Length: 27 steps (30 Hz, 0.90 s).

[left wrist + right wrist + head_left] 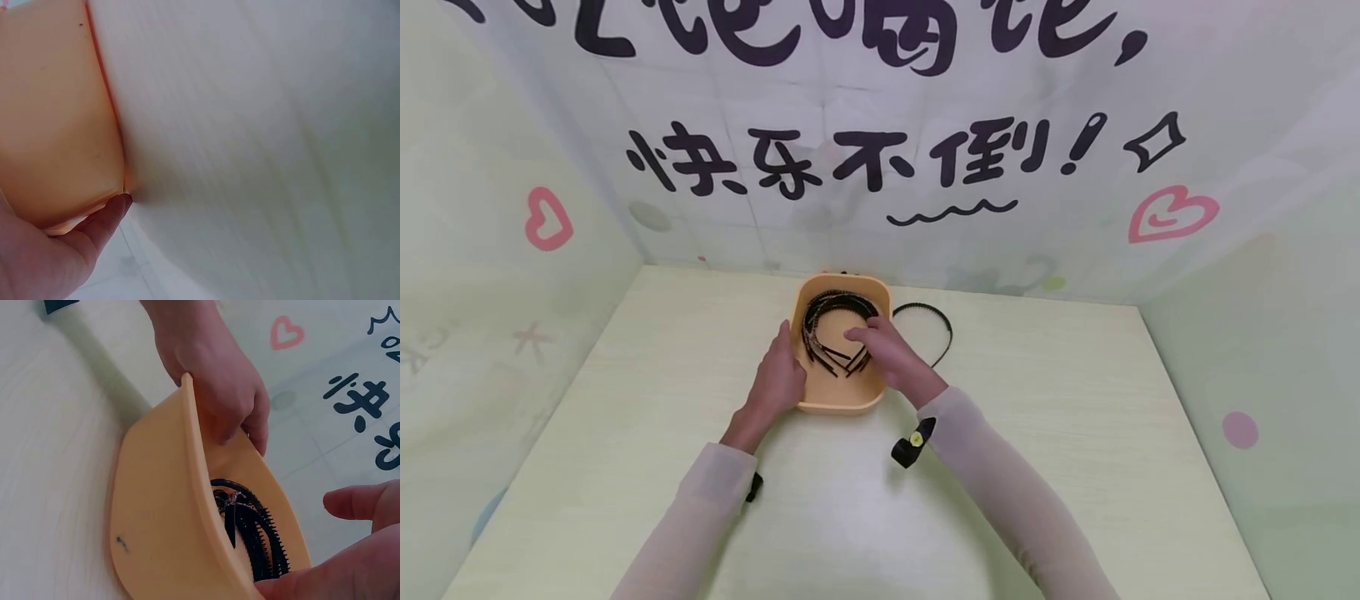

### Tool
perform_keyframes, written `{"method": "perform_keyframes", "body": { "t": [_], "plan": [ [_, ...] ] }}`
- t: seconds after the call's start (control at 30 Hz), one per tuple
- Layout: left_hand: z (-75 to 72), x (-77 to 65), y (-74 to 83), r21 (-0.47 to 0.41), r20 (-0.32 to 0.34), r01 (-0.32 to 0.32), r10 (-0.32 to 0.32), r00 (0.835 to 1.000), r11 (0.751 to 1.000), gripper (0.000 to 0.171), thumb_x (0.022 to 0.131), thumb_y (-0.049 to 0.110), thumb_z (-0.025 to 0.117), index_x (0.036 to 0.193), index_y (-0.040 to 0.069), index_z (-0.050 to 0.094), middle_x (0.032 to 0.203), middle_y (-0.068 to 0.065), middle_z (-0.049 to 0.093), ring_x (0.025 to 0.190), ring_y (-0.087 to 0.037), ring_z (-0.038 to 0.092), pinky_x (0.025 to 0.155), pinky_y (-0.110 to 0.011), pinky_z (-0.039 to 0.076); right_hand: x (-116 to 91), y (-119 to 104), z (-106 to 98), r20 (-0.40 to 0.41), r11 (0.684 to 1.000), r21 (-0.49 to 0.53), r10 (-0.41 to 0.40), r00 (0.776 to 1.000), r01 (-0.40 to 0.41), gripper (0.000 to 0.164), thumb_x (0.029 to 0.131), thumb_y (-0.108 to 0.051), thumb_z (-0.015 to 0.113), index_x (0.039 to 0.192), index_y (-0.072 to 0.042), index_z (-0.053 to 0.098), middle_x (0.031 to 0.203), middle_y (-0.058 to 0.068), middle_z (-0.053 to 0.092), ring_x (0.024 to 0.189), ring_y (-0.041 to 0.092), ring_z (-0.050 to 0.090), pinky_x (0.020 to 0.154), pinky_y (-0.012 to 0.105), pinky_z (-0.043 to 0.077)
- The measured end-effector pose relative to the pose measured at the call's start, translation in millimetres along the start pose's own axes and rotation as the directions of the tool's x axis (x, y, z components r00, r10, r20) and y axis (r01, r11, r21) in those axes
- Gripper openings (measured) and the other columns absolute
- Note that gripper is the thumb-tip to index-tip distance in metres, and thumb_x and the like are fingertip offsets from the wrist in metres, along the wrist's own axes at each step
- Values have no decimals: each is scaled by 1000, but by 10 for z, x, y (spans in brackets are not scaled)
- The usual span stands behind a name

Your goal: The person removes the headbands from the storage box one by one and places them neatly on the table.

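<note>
Black headbands (841, 300) lie nested together in an orange bin (833, 392), which rests on a pale table (1037, 433) near the printed back wall (820, 233). The two hands stand apart on opposite sides: the left hand (777, 375) grips the bin's left wall, while the right hand (891, 350) reaches over the right rim, thumb extended above the headbands; whether it pinches one cannot be told. Another thin black headband (951, 332) lies on the table just beside the bin.
</note>
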State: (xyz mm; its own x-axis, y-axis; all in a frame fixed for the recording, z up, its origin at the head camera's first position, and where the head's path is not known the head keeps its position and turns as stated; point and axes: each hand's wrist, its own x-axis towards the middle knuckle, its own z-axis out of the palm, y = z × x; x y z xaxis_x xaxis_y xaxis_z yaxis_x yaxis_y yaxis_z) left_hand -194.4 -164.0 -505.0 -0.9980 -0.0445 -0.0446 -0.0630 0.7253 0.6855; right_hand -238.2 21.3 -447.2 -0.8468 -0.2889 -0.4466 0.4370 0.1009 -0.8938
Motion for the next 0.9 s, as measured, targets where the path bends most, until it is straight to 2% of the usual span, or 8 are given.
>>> {"method": "perform_keyframes", "body": {
  "t": [0.27,0.5,0.57,0.73,0.9],
  "plan": [
    [0,-13,4,2,-6,1,-1,1000,1000,69,93,-2,33,156,-6,4,149,-36,32,130,-48,44,104,-59,41,-37,73,50,-105,986,-148,-93,990,77,65,95,-19,61,151,-4,33,158,16,30,142,32,34,113,52,33],
    [-19,-9,1,3,-18,-11,11,1000,1000,70,93,-4,32,156,-5,3,148,-37,33,128,-49,46,102,-59,43,-71,71,53,-146,943,-291,-211,967,162,58,94,-13,60,147,-2,38,157,17,35,134,30,45,107,46,42],
    [-29,-7,2,0,-21,-10,10,1000,1000,70,93,-4,33,156,-5,3,148,-37,33,127,-48,46,101,-58,44,-63,65,36,-138,947,-266,-219,966,177,58,94,-10,59,147,0,37,155,19,37,126,32,53,103,45,46],
    [-37,-7,12,-1,-12,-7,7,1000,1000,71,93,-4,34,156,-5,2,148,-36,33,127,-48,46,99,-58,46,-16,57,-10,-119,977,-120,-188,975,174,66,94,-1,55,153,-1,27,143,23,49,101,34,67,93,49,53],
    [-8,-6,6,1,-2,2,-2,1000,1000,70,94,-3,33,157,-4,1,148,-36,33,127,-47,47,99,-57,46,36,52,-33,-131,980,-110,-179,975,166,60,97,-4,57,152,-2,34,122,19,60,92,29,69,91,48,55]
  ]
}}
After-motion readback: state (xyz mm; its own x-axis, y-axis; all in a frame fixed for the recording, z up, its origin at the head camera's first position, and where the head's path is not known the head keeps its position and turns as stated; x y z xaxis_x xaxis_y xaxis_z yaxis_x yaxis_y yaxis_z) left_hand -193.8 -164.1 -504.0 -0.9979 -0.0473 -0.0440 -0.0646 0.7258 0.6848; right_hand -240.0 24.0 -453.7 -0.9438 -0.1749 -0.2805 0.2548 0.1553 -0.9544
